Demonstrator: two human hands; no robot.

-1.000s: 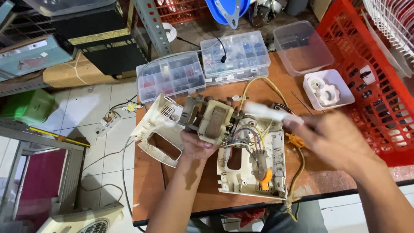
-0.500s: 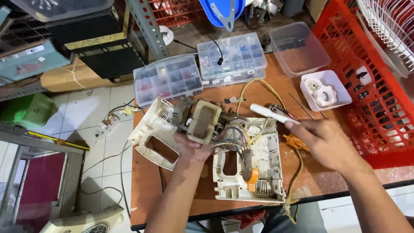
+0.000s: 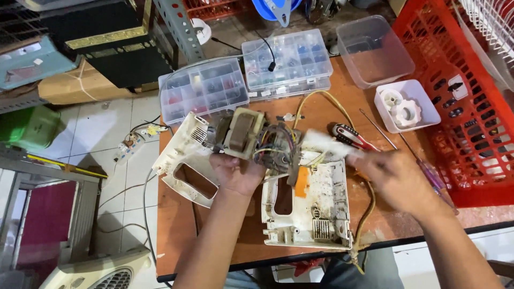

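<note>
Being lifted in the left hand is a small electric motor with a tan laminated core and a tangle of coloured wires; the fingers are being closed around its underside, so that the motor is being held just above the brown wooden tabletop, between the two halves of its housing. A detached white plastic cover with an oblong cut-out is lying to the left, touching the table edge, while the open white plastic housing base, soiled inside, is lying to the right, its orange switch piece just below the wire bundle. A white, blurred brush-like tool is being gripped in the right hand, fingers curled about its handle, and its tip is being directed at the wiring beside the motor. The step in hand is judged to be the cleaning or freeing of the motor from the housing. The next move is judged to be calling for a steady left-hand hold and light tool strokes, so that the thin wires are not being strained. A red-and-black-handled screwdriver, two clear compartmented parts boxes, a square white tub of white plastic knobs and a red plastic crate are resting nearby.
</note>
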